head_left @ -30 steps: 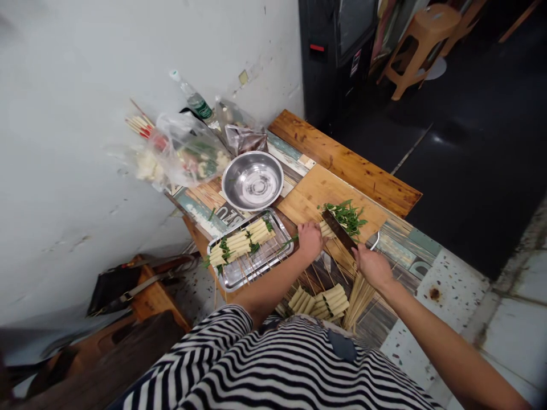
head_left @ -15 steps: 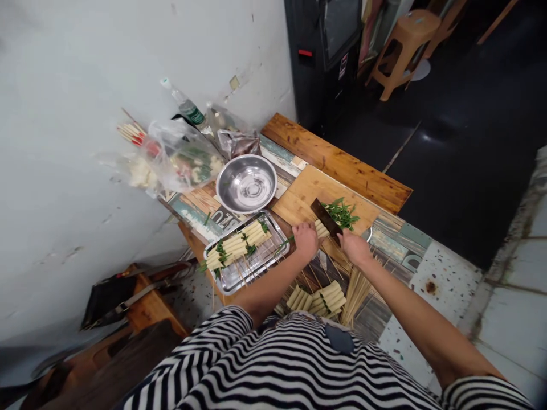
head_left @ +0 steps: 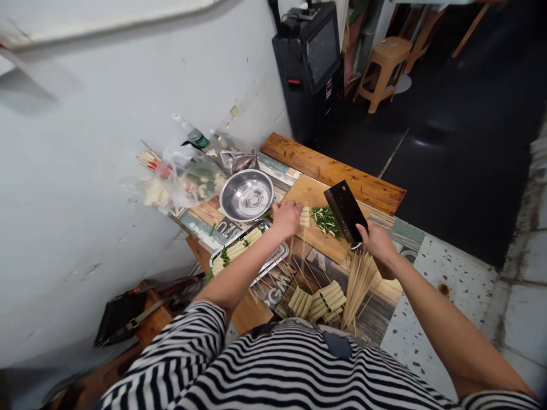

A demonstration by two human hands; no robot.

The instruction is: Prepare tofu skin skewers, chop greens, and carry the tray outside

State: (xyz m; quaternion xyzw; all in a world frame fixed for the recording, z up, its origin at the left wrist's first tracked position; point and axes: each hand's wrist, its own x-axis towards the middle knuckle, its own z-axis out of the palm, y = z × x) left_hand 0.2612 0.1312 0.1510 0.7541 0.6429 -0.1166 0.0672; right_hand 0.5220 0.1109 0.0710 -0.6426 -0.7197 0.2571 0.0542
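My right hand [head_left: 378, 242] is closed round the handle of a black cleaver [head_left: 345, 210], whose blade stands over the right side of the wooden cutting board [head_left: 301, 191]. Chopped green vegetables [head_left: 325, 222] lie on the board beside the blade. My left hand [head_left: 287, 218] rests at the board's left side, its fingers on a row of pale rolls [head_left: 305, 216] that it partly hides. Left of it, a metal tray [head_left: 280, 255] holds skewered pale rolls with greens [head_left: 237, 249]. More skewered rolls [head_left: 327, 300] lie near the table's front edge.
Bare bamboo skewers [head_left: 358, 285] lie at the front right. A steel bowl [head_left: 247, 195] stands behind the tray, with plastic bags [head_left: 192, 176] and a bottle [head_left: 195, 135] by the wall. Beyond the table is a wooden bench [head_left: 333, 171].
The cleaver has lifted and moved right, off the rolls. My left hand has shifted left and away from my body. The camera view has also moved.
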